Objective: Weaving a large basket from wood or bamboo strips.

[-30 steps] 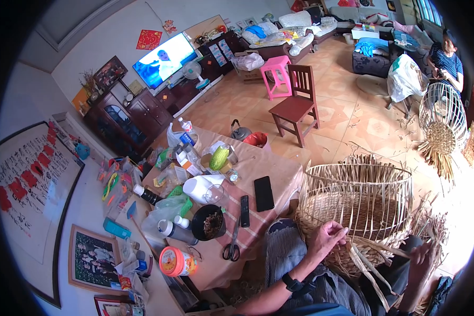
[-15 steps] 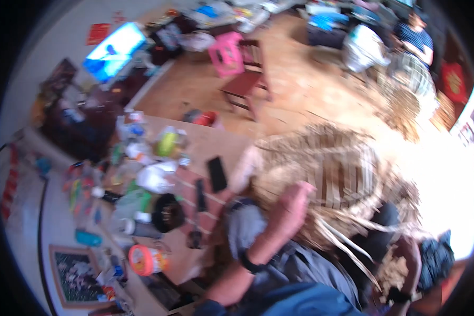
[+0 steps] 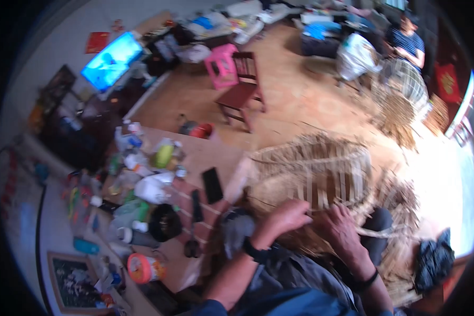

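Note:
A half-woven basket (image 3: 273,188) of dry tan strips rests in front of my lap, with open upright slats and ragged ends along its far rim. My left hand (image 3: 288,217) is at its near side, fingers pinched together; whatever lies between them is too small to make out. Just to the right, my right hand (image 3: 340,227) is closed at the same near edge. A pale flat strip (image 3: 375,232) runs out to the right from beside that hand, and its fingers seem closed on it. Loose straw-like strips (image 3: 397,253) hang down by my right knee.
To the left stands a table (image 3: 210,152) with a black phone (image 3: 212,185), scissors (image 3: 192,248), a black bowl (image 3: 165,223), bottles and bags. Beyond are a red-brown chair (image 3: 239,97) and a pink stool (image 3: 221,66). Another person (image 3: 407,45) sits far right behind a basket (image 3: 405,79).
My right hand has come up from the lower right to the basket's near edge, beside my left. The left hand has dropped slightly. The view has shifted a little.

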`<state>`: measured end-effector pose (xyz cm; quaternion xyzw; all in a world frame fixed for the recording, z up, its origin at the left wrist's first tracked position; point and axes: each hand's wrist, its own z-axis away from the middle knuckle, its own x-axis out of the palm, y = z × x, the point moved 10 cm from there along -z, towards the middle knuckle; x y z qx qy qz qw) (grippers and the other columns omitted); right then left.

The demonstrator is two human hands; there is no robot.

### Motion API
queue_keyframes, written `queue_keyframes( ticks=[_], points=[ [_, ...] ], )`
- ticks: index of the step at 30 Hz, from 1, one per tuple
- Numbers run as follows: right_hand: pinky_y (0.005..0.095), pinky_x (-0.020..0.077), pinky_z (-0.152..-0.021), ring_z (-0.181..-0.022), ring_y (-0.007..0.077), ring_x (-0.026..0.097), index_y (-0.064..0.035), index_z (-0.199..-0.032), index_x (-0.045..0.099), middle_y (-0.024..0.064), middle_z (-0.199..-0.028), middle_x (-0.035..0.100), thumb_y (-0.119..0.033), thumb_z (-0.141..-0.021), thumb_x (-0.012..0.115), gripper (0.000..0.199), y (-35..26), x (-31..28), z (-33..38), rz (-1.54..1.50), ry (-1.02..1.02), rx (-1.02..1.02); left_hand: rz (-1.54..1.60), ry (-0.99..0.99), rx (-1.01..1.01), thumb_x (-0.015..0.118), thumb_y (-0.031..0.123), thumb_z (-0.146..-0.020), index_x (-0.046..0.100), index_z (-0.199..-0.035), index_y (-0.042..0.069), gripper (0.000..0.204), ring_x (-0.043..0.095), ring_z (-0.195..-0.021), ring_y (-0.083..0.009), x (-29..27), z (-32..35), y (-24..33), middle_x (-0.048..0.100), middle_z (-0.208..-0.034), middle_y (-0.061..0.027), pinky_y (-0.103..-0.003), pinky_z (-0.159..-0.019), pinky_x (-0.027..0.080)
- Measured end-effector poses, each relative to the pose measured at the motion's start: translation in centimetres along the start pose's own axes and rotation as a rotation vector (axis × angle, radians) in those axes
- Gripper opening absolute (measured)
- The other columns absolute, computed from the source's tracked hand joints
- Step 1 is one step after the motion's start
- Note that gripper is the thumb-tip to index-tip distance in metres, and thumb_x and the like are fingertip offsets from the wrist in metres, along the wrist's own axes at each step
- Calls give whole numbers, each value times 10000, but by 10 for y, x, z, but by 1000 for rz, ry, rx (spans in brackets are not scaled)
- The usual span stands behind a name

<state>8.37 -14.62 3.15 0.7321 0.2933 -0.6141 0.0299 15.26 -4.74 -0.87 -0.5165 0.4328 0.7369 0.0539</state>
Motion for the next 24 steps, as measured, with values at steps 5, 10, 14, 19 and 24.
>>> queue_keyframes(
  ticks=[5,10,14,19,24],
  points=[
    [438,479,-793,-948,329,545,-97,-975,684,127,-943,524,-172,-824,643,174,-7,-10,1,19,71,-73,198,38,-48,732,227,-890,636,-974,-2,263,665,-948,-417,9,2,-16,676,-946,-241,-481,-801,519],
    [449,494,-720,-860,313,602,-46,-927,557,133,-895,542,-126,-842,617,132,-13,-11,2,149,40,-149,229,23,-29,752,216,-879,647,-1011,7,268,668,-942,-393,12,-3,-26,679,-968,-226,-454,-816,523],
    [465,466,-547,-671,313,649,-57,-925,526,115,-784,572,-139,-923,617,123,-3,-13,10,119,13,-81,251,19,7,781,211,-854,673,-1109,14,340,682,-949,-368,6,1,-23,702,-984,-204,-448,-831,525],
    [433,456,-519,-599,291,637,-79,-860,586,79,-699,573,-196,-878,687,156,25,-20,39,7,-41,-48,305,-90,-127,797,214,-838,685,-1155,16,391,698,-945,-334,5,0,-21,713,-982,-214,-436,-833,528],
    [487,498,-621,-586,300,662,-92,-934,688,48,-665,648,-179,-830,735,144,107,5,78,-2,-197,327,290,-183,-175,824,257,-822,696,-1166,19,437,713,-943,-311,7,-5,-21,724,-960,-217,-423,-836,532]
  ],
)
